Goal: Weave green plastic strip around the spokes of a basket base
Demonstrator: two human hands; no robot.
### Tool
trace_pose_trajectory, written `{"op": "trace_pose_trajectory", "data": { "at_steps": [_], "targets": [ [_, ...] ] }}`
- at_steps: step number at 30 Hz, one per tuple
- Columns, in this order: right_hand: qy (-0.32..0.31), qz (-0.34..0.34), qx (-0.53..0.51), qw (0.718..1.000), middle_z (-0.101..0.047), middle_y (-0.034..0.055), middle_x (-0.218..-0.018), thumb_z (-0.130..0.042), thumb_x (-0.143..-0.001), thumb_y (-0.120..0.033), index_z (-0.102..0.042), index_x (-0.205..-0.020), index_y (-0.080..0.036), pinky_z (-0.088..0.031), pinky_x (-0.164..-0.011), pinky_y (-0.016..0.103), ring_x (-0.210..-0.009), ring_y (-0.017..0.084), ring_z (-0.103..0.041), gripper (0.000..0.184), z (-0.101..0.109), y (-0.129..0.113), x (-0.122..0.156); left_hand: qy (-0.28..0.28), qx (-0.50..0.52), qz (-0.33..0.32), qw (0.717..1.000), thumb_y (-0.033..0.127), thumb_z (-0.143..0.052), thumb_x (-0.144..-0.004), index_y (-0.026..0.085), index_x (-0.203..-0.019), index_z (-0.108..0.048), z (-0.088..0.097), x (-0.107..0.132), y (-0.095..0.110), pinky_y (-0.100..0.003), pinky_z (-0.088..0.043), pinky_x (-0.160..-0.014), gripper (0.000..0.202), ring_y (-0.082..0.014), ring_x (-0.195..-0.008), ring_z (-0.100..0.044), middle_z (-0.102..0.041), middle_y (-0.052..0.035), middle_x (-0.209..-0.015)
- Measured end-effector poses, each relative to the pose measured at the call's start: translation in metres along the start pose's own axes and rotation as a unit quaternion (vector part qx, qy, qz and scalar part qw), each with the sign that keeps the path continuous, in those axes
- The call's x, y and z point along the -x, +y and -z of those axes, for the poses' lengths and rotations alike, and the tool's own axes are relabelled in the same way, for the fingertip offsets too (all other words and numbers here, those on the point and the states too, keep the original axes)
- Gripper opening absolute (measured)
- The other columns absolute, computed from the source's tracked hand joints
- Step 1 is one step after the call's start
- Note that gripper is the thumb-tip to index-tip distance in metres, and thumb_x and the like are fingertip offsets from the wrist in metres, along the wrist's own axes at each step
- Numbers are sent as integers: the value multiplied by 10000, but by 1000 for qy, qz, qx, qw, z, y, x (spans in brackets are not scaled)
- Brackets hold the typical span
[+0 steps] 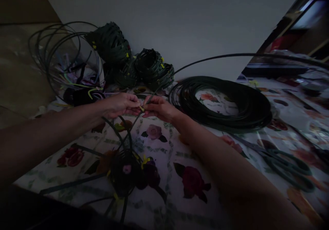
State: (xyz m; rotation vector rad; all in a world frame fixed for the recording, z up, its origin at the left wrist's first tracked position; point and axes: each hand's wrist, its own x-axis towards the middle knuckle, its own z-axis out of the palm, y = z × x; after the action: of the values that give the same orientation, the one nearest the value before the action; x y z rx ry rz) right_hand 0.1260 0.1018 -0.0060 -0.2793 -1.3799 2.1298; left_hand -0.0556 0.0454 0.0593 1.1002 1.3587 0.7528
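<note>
My left hand [122, 105] and my right hand [158, 108] meet over the flowered cloth [164, 189], fingers pinched together. Between them they grip a dark green strip [151, 98] with a small yellow piece [142, 109] at the pinch. The strip runs down to a small dark woven base [124, 170] lying near me, with several dark strands sticking out of it. The light is dim.
A large coil of dark green strip [226, 103] lies to the right. Dark woven baskets [133, 65] are piled by the wall. Loose looped strands [59, 55] stand at the left. Green-handled scissors [288, 168] lie at the right.
</note>
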Motion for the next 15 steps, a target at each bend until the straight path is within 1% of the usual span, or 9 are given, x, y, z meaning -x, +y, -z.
{"op": "trace_pose_trajectory", "data": {
  "at_steps": [4,6,10,13,15],
  "targets": [
    [11,28,17,999,-627,-32,-651,-832,-684,-251,-606,-784,-149,-621,-711,285,-621,99,-648,268,0,2,-1,35,76,22,996,77,-740,-749,124,-723,-625,-4,-2,-7,-231,-533,-740,127,-113,-705,-655,-633,-3,-719],
    [6,35,42,998,-623,-34,-647,-836,-691,-284,-601,-788,-153,-616,-718,288,-620,100,-648,286,0,1,-1,38,110,40,992,21,-694,-770,118,-749,-638,-6,-1,-9,-210,-533,-732,114,-105,-712,-661,-647,-10,-744],
    [-21,43,109,993,-635,-24,-691,-817,-727,-333,-600,-796,-154,-594,-712,270,-649,103,-656,289,2,-2,-1,18,145,74,987,-49,-654,-757,121,-784,-654,-6,-6,-16,-182,-534,-720,172,-99,-724,-675,-674,-21,-776],
    [-37,53,140,988,-642,-15,-727,-804,-741,-365,-595,-794,-152,-576,-708,260,-682,111,-667,303,2,-5,0,-12,167,88,982,-73,-649,-728,130,-851,-681,-1,-16,-24,-176,-540,-705,240,-111,-743,-689,-708,-43,-825],
    [-41,57,153,986,-643,-13,-727,-791,-754,-373,-589,-801,-150,-567,-702,254,-690,115,-669,304,2,-8,1,-36,172,99,979,-66,-645,-725,135,-864,-695,2,-23,-28,-173,-540,-669,249,-114,-715,-688,-719,-51,-816]
  ]
}}
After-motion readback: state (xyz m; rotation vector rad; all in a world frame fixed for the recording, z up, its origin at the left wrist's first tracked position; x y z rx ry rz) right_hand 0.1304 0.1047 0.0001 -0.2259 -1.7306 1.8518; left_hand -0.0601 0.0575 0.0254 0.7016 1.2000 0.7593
